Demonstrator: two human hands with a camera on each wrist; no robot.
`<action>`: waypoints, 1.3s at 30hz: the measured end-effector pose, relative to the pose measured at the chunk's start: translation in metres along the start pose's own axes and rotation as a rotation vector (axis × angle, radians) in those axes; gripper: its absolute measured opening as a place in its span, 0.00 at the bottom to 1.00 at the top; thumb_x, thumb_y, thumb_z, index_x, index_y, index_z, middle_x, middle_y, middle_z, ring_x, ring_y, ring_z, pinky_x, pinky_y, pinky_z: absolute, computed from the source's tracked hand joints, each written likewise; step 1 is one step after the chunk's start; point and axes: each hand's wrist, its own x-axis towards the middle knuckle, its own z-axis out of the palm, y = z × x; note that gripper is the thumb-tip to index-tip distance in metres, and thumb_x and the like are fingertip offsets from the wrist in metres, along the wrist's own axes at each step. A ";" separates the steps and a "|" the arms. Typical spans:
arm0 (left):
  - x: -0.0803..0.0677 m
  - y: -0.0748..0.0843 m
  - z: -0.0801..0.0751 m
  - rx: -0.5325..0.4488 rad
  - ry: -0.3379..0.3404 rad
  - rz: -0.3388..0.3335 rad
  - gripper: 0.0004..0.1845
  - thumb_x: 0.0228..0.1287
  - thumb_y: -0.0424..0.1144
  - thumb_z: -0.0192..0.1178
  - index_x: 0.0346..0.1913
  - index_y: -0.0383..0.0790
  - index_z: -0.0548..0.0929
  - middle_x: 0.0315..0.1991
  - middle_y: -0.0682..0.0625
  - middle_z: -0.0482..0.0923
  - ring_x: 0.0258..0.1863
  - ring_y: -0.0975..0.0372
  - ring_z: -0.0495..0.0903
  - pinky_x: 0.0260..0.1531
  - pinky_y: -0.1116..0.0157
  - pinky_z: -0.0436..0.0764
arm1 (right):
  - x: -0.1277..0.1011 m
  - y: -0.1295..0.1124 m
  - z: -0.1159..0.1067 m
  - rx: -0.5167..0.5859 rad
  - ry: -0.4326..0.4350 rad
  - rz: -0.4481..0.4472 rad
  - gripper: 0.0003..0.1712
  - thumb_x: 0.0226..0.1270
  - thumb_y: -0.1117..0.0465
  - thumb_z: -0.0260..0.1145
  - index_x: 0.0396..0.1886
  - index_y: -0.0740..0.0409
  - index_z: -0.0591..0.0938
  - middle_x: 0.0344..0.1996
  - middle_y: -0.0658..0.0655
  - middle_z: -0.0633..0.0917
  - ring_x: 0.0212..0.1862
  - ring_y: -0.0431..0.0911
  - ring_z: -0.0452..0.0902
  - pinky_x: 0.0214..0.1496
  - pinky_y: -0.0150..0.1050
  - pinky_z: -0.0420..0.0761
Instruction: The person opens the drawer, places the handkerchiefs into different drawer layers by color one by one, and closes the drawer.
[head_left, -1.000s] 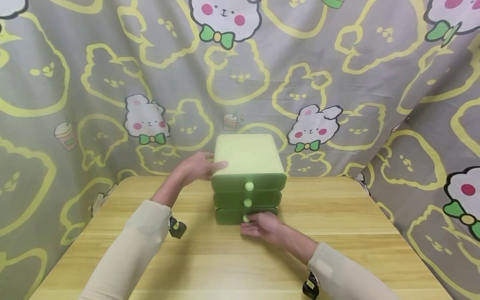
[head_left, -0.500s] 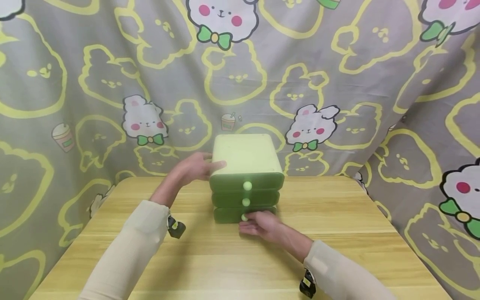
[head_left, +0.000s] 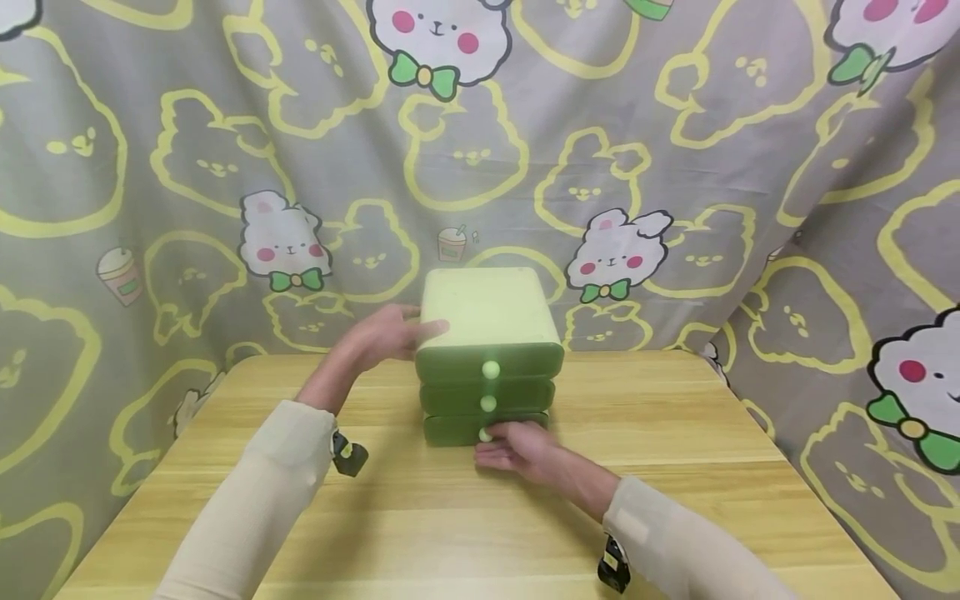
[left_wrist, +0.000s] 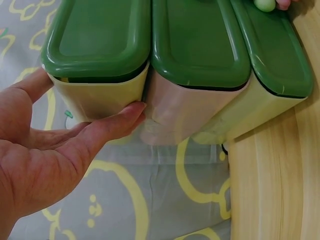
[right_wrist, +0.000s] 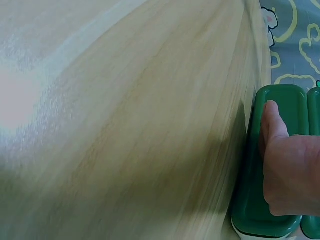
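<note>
A small green three-drawer cabinet (head_left: 487, 317) stands at the back of the wooden table (head_left: 675, 433); all its drawers look closed. My left hand (head_left: 420, 331) lies against its upper left side with fingers straight, thumb on the top edge; the left wrist view shows that left hand (left_wrist: 95, 135) pressing the pale side wall of the cabinet (left_wrist: 200, 45). My right hand (head_left: 495, 443) is at the bottom drawer (head_left: 450, 429) and pinches its pale round knob (head_left: 485, 434). In the right wrist view my right hand (right_wrist: 290, 170) lays its thumb across the bottom drawer's front (right_wrist: 280, 105).
A grey curtain (head_left: 675, 167) with yellow and white bunny prints hangs close behind and to both sides of the table. Bare tabletop (right_wrist: 125, 125) stretches in front of the cabinet. Both arms wear cream sleeves with wrist straps.
Both hands stay where they were on the cabinet. Only the head view has drifted slightly.
</note>
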 end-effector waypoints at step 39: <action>-0.007 -0.014 0.010 -0.103 0.110 -0.002 0.47 0.72 0.70 0.48 0.79 0.36 0.58 0.72 0.33 0.68 0.63 0.44 0.78 0.70 0.46 0.70 | -0.005 -0.009 -0.035 -0.233 -0.063 -0.026 0.21 0.72 0.66 0.61 0.56 0.80 0.74 0.46 0.77 0.84 0.45 0.62 0.87 0.53 0.53 0.86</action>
